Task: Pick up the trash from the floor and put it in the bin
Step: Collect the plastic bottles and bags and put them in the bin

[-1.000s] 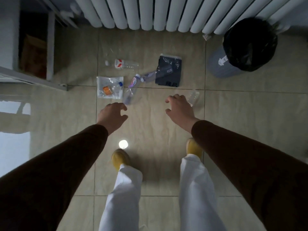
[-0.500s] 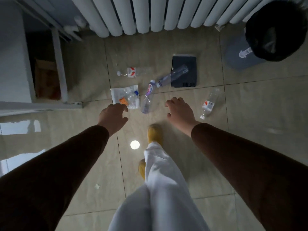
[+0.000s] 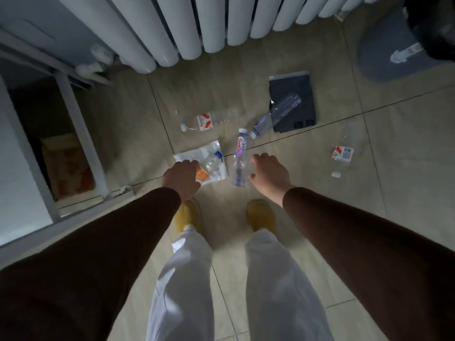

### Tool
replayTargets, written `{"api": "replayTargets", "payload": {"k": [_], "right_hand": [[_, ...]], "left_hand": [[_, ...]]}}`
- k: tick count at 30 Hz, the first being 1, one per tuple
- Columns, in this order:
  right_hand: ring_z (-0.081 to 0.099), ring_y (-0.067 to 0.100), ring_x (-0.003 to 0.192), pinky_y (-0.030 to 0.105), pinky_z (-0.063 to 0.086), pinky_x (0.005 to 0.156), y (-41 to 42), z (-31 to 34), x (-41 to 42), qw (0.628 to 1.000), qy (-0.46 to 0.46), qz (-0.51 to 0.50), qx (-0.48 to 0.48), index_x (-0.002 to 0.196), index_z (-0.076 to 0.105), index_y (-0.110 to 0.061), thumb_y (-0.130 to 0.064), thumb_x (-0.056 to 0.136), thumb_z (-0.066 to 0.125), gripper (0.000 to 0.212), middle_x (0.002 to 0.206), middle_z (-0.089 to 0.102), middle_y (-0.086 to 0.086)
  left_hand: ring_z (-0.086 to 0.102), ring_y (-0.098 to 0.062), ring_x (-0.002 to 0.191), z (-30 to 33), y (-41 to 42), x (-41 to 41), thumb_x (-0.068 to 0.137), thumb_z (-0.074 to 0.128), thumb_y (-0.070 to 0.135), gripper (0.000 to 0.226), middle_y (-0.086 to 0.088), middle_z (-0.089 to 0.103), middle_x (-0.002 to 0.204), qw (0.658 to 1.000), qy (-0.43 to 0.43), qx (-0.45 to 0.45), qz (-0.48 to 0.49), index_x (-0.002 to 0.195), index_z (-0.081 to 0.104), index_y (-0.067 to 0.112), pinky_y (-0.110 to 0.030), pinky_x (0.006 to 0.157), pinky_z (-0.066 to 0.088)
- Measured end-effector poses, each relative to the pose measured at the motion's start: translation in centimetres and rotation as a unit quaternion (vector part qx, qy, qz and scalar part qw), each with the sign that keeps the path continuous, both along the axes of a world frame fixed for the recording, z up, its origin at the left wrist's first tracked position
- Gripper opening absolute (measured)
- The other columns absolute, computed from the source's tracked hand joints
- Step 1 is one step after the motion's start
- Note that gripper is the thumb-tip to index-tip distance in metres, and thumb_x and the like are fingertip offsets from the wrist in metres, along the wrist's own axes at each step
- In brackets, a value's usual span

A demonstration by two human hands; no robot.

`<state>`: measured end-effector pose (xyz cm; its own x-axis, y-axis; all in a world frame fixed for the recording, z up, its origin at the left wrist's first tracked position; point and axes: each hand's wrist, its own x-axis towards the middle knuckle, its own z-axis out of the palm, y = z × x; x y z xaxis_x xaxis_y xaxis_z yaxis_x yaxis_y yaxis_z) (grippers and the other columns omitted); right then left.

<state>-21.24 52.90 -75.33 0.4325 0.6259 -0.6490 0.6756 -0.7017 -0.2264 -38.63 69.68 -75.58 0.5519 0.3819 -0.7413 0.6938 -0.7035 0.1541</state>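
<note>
Trash lies on the tiled floor below the radiator. My left hand (image 3: 181,179) hovers over a white plastic bag (image 3: 214,153) holding a small bottle; its fingers are curled and hold nothing. My right hand (image 3: 267,174) is spread open just right of a clear bottle with a purple label (image 3: 240,161). Farther off lie a bottle with a red-white label (image 3: 209,120), a clear bottle (image 3: 278,115) resting partly on a dark flat packet (image 3: 299,94), and another clear bottle (image 3: 343,153) at the right. The grey bin with a black liner (image 3: 384,55) stands at the top right.
A white radiator (image 3: 197,25) runs along the back wall. A white cabinet frame (image 3: 81,141) with a cardboard box (image 3: 66,166) inside is at the left. My yellow slippers (image 3: 261,215) stand just behind the trash.
I have stepped closer; both feet now stand side by side. Both hands have moved forward over the white bag and the purple-labelled bottle. The bin has shifted to the frame's top right.
</note>
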Motion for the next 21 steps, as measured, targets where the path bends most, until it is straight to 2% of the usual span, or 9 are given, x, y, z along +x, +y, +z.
{"api": "replayTargets", "payload": {"k": [3, 7, 12, 15, 19, 21], "right_hand": [[0.061, 0.023, 0.103, 0.034, 0.052, 0.078, 1.2, -4.3, -1.1, 0.996, 0.006, -0.085, -0.024, 0.127, 0.053, -0.013, -0.034, 0.095, 0.061, 0.039, 0.118, 0.062, 0.008], [0.06, 0.024, 0.107, 0.037, 0.054, 0.086, 2.2, -10.5, -2.3, 0.983, 0.012, -0.179, -0.04, 0.13, 0.048, -0.009, -0.045, 0.094, 0.062, 0.053, 0.121, 0.06, 0.009], [0.057, 0.025, 0.115, 0.038, 0.054, 0.092, 3.4, -17.3, -3.1, 0.966, -0.002, -0.259, 0.001, 0.139, 0.039, -0.007, -0.049, 0.089, 0.067, 0.071, 0.13, 0.053, 0.011], [0.058, 0.025, 0.112, 0.04, 0.054, 0.093, 3.9, -20.6, -3.2, 0.951, -0.004, -0.308, 0.018, 0.135, 0.041, -0.008, -0.053, 0.083, 0.072, 0.076, 0.127, 0.054, 0.01], [0.057, 0.027, 0.115, 0.04, 0.052, 0.096, 4.0, -23.6, -3.8, 0.931, 0.041, -0.36, 0.03, 0.138, 0.037, -0.009, -0.051, 0.079, 0.077, 0.083, 0.128, 0.056, 0.01], [0.061, 0.027, 0.111, 0.041, 0.054, 0.095, 4.0, -24.3, -4.0, 0.919, 0.08, -0.385, 0.031, 0.134, 0.038, -0.01, -0.048, 0.078, 0.079, 0.079, 0.125, 0.059, 0.009]], "left_hand": [[0.056, -0.026, 0.114, -4.3, 1.0, 0.0, 0.087, 0.065, 0.038, 0.053, -0.006, 0.059, 0.125, 1.0, -0.007, -0.004, -0.003, 0.134, 0.047, 0.017, -0.042, 0.091, 0.051], [0.058, -0.024, 0.109, -10.6, 1.1, 0.2, 0.084, 0.068, 0.047, 0.06, -0.007, 0.06, 0.119, 1.0, -0.008, -0.002, -0.011, 0.131, 0.047, 0.016, -0.038, 0.086, 0.051], [0.057, -0.025, 0.104, -17.8, 0.1, 0.3, 0.08, 0.07, 0.055, 0.067, -0.007, 0.056, 0.117, 0.999, -0.02, 0.024, -0.021, 0.125, 0.047, 0.012, -0.037, 0.08, 0.05], [0.057, -0.026, 0.102, -21.3, -0.2, 0.4, 0.078, 0.07, 0.059, 0.07, -0.007, 0.055, 0.116, 0.999, -0.024, 0.029, -0.022, 0.124, 0.046, 0.011, -0.039, 0.08, 0.052], [0.058, -0.027, 0.105, -24.3, -0.1, 0.7, 0.077, 0.072, 0.057, 0.078, -0.009, 0.056, 0.12, 0.999, -0.034, 0.008, 0.011, 0.131, 0.042, 0.011, -0.04, 0.081, 0.051], [0.059, -0.026, 0.103, -24.8, -0.2, 0.8, 0.078, 0.073, 0.054, 0.074, -0.009, 0.057, 0.118, 0.999, -0.035, -0.003, 0.025, 0.131, 0.043, 0.01, -0.038, 0.078, 0.051]]}}
